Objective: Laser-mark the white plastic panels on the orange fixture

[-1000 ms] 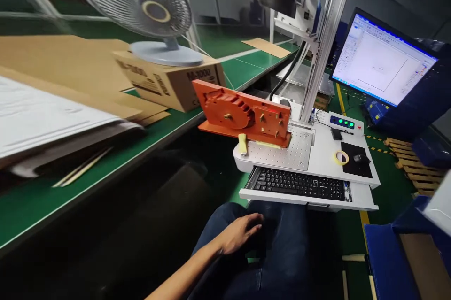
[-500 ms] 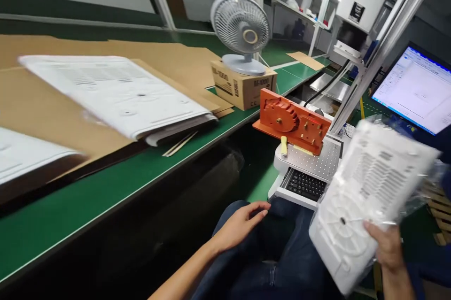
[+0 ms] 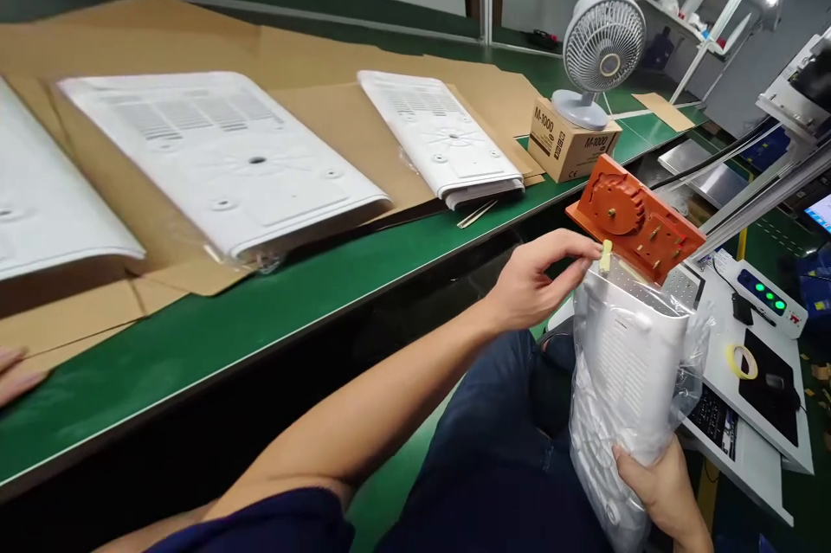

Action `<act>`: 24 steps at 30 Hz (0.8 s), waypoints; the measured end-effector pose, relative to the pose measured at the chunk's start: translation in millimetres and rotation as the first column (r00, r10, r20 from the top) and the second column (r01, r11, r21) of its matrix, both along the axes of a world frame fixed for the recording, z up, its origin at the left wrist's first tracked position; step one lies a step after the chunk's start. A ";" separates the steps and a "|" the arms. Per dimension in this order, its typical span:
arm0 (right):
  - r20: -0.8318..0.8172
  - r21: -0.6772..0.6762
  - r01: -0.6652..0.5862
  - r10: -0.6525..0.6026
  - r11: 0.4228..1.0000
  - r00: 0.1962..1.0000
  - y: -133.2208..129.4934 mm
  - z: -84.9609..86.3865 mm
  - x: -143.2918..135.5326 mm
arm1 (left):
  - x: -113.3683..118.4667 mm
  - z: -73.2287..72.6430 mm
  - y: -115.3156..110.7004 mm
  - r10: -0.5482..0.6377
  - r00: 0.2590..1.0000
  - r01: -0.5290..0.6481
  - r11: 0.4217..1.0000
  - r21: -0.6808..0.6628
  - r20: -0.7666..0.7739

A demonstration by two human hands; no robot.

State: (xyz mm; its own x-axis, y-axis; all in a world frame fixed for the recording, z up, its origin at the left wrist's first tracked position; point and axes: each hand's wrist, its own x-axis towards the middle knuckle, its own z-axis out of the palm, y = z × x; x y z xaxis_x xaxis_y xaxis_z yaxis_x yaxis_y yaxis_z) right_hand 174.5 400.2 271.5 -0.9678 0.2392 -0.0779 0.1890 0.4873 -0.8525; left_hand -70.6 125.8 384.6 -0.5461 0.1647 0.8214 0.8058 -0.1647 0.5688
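Bagged white panel [image 3: 633, 367] leaning in the right hand [image 3: 659, 484], its details blurring under plastic

From where I'm standing, the clear bag [image 3: 581, 423] is creasing so heavily that the panel's lower part is getting hard to read. The right hand's thumb is pressing on the near face, while its other fingers are hiding behind, so the hand is closing around the panel's lower right side. The left hand [image 3: 536, 280] is hovering at the bag's upper left corner, thumb and fingertips nearly meeting; whether they are pinching the film, I can't tell. The panel is tilting between the 2 hands, above and in front of the person's legs [image 3: 486, 414].

It is covering part of the perforated plate [image 3: 640, 283] and some of the keyboard [image 3: 711, 419]. Just beyond the left fingertips, a yellow tab [image 3: 606, 257] is sitting below the orange fixture [image 3: 640, 220]. The monitor [image 3: 821, 211] is slipping out of sight at the right edge. On the bench, 3 white panels [image 3: 260, 138] are lying on cardboard [image 3: 312, 116], the leftmost being cut off. Below that, another person's hand [image 3: 16, 376] is showing only its fingers.
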 end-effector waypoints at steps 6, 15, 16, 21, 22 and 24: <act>0.067 0.117 -0.027 0.019 0.993 0.998 -7.7 2.1 -3.3 | -11.0 41.2 2.2 -0.402 0.915 0.299 0.745 -0.597 -0.044; 0.243 -0.229 -0.164 0.219 0.960 0.945 21.7 -4.8 11.2 | -18.0 0.8 -22.9 -0.407 0.887 0.457 0.703 -0.545 0.219; 0.270 -0.285 -0.182 0.261 0.941 0.927 24.6 -5.2 12.5 | -16.2 -3.6 -30.3 -0.387 0.881 0.474 0.715 -0.514 0.274; 0.315 -0.390 -0.153 0.288 0.908 0.904 48.3 -21.5 25.9 | -17.2 -21.1 -73.3 -0.226 0.829 0.437 0.833 -0.340 0.511; 0.300 -0.365 -0.119 0.237 0.924 0.924 56.2 -25.1 28.9 | -20.4 -25.0 -82.0 -0.203 0.811 0.418 0.857 -0.300 0.549; 0.267 -0.272 -0.032 0.107 0.962 0.958 75.0 -28.3 33.5 | -28.6 -35.7 -99.1 -0.147 0.800 0.314 0.929 -0.197 0.581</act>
State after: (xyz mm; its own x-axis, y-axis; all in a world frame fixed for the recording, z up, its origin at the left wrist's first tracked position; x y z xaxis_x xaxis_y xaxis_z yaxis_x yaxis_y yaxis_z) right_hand 207.9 475.2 243.2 -0.9122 0.1064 -0.3957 0.4094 0.2740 -0.8702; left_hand -99.2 26.7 348.9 -0.8049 0.5125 0.2991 0.3028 -0.0786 0.9498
